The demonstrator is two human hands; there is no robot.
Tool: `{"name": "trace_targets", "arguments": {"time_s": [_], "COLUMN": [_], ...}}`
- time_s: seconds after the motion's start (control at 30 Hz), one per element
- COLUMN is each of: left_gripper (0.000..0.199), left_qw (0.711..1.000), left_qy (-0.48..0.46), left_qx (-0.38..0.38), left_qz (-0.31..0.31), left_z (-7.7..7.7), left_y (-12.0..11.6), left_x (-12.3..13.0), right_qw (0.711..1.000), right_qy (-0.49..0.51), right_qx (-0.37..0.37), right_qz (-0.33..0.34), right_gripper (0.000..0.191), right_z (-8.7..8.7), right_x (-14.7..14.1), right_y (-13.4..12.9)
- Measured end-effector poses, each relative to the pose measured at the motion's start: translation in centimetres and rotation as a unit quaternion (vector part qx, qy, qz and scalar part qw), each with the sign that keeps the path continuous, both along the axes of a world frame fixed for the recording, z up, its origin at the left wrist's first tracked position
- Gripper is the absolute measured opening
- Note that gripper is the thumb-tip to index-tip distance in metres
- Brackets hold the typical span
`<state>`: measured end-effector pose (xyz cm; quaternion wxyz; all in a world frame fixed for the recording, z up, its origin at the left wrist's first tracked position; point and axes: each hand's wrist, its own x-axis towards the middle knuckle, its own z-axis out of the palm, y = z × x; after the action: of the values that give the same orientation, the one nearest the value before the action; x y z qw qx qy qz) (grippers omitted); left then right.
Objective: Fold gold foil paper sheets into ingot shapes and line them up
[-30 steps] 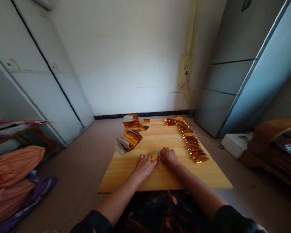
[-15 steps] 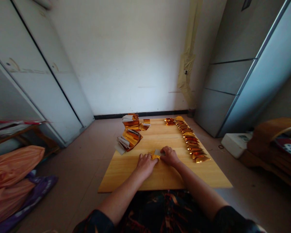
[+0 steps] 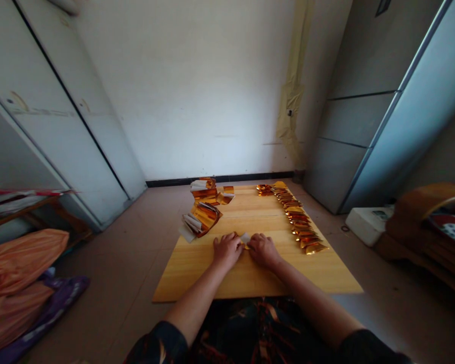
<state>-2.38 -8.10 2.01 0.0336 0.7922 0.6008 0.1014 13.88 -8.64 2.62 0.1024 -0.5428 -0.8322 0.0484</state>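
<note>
A small piece of gold and grey paper (image 3: pixel 244 238) lies on the wooden board (image 3: pixel 250 278), between my two hands. My left hand (image 3: pixel 227 248) is closed on its left side, the fingers partly covering it. On its right side, my right hand (image 3: pixel 263 248) holds it with bent fingers. Stacks of gold and grey paper sheets (image 3: pixel 205 217) sit at the board's left edge. Along the right edge runs a row of folded gold paper pieces (image 3: pixel 298 217), overlapping one another.
More gold sheets (image 3: pixel 207 194) lie at the back left of the board, and a small gold bundle (image 3: pixel 265 190) at the back right. Orange and purple bags (image 3: pixel 26 263) are on the left. A white box (image 3: pixel 366 225) and wooden furniture stand on the right.
My right hand has moved slightly left and down over the paper. My left hand has shifted a little, its fingers now drawn up and covering more of the gold part.
</note>
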Motion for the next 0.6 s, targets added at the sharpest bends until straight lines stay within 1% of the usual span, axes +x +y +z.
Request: {"name": "trace_targets", "arguments": {"time_s": [0.1, 0.2, 0.27, 0.43, 0.6], "left_gripper": [0.018, 0.017, 0.017, 0.018, 0.021], "left_qw": [1.0, 0.999, 0.999, 0.998, 0.999], "left_qy": [-0.02, -0.034, -0.043, -0.049, -0.013], "left_qx": [-0.005, -0.006, -0.004, 0.004, 0.011], "left_qz": [0.023, 0.01, -0.007, -0.028, -0.037], "left_z": [-0.5, -0.8, -1.1, -1.6, -1.5], "left_y": [0.7, 1.0, 1.1, 1.3, 1.2], "left_x": [-0.1, -0.5, -0.8, -1.2, -1.2], "right_qw": [1.0, 0.997, 0.995, 0.99, 0.991], "right_qy": [-0.001, 0.015, 0.039, 0.096, 0.105], "right_qx": [-0.007, -0.016, -0.016, -0.009, 0.001], "right_qz": [0.021, 0.068, 0.088, 0.102, 0.089], "right_gripper": [0.022, 0.02, 0.021, 0.023, 0.015], "right_z": [0.0, -0.2, -0.5, -1.5, -1.9], "right_x": [-0.4, 0.2, 0.9, 2.4, 2.1], "right_y": [-0.6, -0.5, -0.2, 0.8, 1.1]}}
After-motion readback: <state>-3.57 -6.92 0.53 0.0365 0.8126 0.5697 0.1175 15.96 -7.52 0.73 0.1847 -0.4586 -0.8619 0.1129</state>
